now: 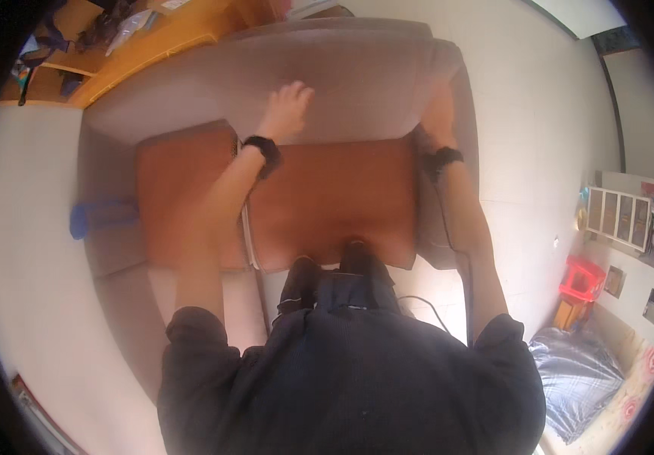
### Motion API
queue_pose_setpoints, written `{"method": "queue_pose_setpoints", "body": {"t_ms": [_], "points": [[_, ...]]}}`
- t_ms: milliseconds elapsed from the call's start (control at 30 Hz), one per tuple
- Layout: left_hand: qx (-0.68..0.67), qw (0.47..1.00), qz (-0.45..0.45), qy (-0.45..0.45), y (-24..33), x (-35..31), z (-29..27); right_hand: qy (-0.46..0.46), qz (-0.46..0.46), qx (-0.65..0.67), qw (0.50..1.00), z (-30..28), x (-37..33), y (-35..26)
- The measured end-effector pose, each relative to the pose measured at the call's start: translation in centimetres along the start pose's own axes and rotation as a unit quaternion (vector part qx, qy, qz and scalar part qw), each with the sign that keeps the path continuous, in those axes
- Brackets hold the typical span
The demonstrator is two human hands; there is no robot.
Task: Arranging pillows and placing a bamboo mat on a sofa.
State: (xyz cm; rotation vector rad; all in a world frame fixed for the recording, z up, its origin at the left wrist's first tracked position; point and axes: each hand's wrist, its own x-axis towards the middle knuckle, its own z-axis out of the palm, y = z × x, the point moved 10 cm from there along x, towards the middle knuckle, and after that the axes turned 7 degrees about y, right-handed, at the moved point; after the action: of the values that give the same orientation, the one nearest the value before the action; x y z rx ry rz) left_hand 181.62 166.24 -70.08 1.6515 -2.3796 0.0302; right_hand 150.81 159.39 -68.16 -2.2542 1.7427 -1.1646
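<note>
A grey-brown sofa [365, 83] stands in front of me, with two orange-brown seat pads, a left pad [172, 171] and a wider right pad [334, 201]. A narrow gap runs between the pads. My left hand [287, 112] is over the lower part of the backrest, fingers loosely bent and apart, with nothing seen in it. My right hand [439, 114] is at the corner where the backrest meets the right armrest [465, 144]. Motion blurs its fingers, so their grip does not show. Both wrists wear dark bands.
Behind the sofa is a wooden shelf [153, 68] with assorted items. A blue object [81, 220] lies on the left armrest. A thin cable [429, 305] lies near my legs. To the right are a red plastic stool [582, 279] and a bed with grey plaid fabric [573, 371].
</note>
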Motion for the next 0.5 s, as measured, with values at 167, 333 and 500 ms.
{"method": "queue_pose_setpoints", "body": {"t_ms": [167,333,500], "points": [[-0.156,0.975,-0.043,-0.155,4.9,-5.9,7.3,-0.009,0.042,0.059,0.997,0.0,-4.6,-0.2],[-0.259,0.926,-0.126,-0.245,3.4,-18.3,15.6,0.001,0.139,0.168,0.976,1.4,-9.6,-0.6],[-0.521,0.758,-0.242,-0.310,3.4,-27.6,14.6,-0.127,0.138,0.195,0.963,1.0,-15.9,-1.0]]}}
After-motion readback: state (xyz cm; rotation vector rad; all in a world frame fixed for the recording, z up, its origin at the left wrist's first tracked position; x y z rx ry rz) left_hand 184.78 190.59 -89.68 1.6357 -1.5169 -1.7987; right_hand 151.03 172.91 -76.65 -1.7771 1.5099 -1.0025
